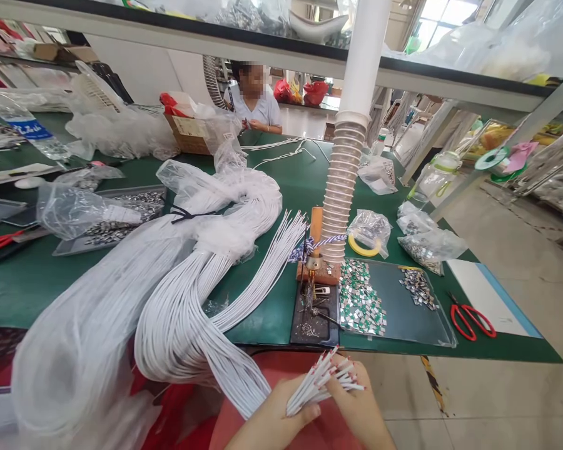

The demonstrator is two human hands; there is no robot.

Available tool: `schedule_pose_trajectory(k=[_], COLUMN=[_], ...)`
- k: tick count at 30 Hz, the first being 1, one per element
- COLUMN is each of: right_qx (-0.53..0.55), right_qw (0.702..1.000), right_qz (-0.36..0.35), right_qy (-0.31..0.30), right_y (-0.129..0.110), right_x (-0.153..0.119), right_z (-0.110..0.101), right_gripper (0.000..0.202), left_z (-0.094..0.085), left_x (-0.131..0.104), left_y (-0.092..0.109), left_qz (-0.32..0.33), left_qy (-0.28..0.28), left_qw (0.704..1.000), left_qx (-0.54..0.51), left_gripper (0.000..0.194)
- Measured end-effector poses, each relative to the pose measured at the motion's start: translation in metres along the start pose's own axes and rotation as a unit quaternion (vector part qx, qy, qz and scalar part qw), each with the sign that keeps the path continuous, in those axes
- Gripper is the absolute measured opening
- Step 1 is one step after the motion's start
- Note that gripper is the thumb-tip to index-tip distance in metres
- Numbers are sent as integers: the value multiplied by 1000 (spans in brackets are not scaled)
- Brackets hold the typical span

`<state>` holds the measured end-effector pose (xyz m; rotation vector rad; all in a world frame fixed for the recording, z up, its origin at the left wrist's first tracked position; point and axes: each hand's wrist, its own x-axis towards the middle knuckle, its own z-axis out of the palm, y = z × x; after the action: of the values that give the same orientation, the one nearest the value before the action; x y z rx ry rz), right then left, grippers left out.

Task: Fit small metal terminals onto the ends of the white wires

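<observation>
My left hand (274, 409) is closed round a thick bundle of white cables (239, 381) near their ends, in front of the table edge. The cut ends, with small red tips, fan out above my fist. My right hand (356, 400) is closed on the same ends from the right, its thumb across them and its other fingers partly hidden behind. From my left hand the bundle runs up onto the green table in a big loop. Another group of cable ends (272, 269) lies fanned beside a soldering stand (314, 312) with an orange-handled tool.
Right of the stand, a tray (403, 294) holds small green-and-silver boards and metal connectors. Red scissors (471, 319) lie beyond it. A ribbed extraction hose (342, 187) hangs over the stand. Bagged cables (98, 312) drape off the left edge. A person (258, 112) sits across the table.
</observation>
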<state>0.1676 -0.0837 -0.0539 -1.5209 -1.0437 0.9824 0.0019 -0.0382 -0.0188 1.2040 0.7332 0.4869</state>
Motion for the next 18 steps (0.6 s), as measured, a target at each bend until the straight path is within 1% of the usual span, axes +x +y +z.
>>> schedule_pose_trajectory(k=[2, 3, 5, 7, 9, 12, 14, 16, 18], right_qx=[0, -4, -16, -28, -34, -41, -45, -36, -16], right_qw=[998, 997, 995, 994, 993, 993, 992, 993, 994], right_qz=[-15, -22, -31, -39, -48, -53, -57, -67, -71], right_qy=[-58, -78, -98, -100, -103, -101, -99, -95, -86], right_y=[-10, -16, -24, -30, -33, -35, -35, -33, -32], right_x=[7, 11, 16, 18, 19, 18, 18, 18, 19], right_z=[-6, -8, -9, -8, -5, -4, -5, -7, -9], right_gripper=[41, 43, 45, 45, 44, 38, 33, 31, 35], left_z=[-1, -1, -1, -1, -2, -4, -5, -4, -3], left_x=[1, 1, 3, 5, 6, 6, 5, 4, 3], left_y=[-10, -16, -26, -30, -28, -18, -11, -9, -12], left_qz=[-35, -54, -70, -70, -54, -1, 19, 11, -13], left_qy=[10, 6, 2, -2, -3, -6, -9, -4, 4], left_qw=[999, 998, 997, 997, 998, 1000, 1000, 1000, 1000], left_qx=[15, 16, 17, 16, 15, 6, -7, -16, -23], left_gripper=[72, 77, 80, 79, 75, 66, 66, 68, 71])
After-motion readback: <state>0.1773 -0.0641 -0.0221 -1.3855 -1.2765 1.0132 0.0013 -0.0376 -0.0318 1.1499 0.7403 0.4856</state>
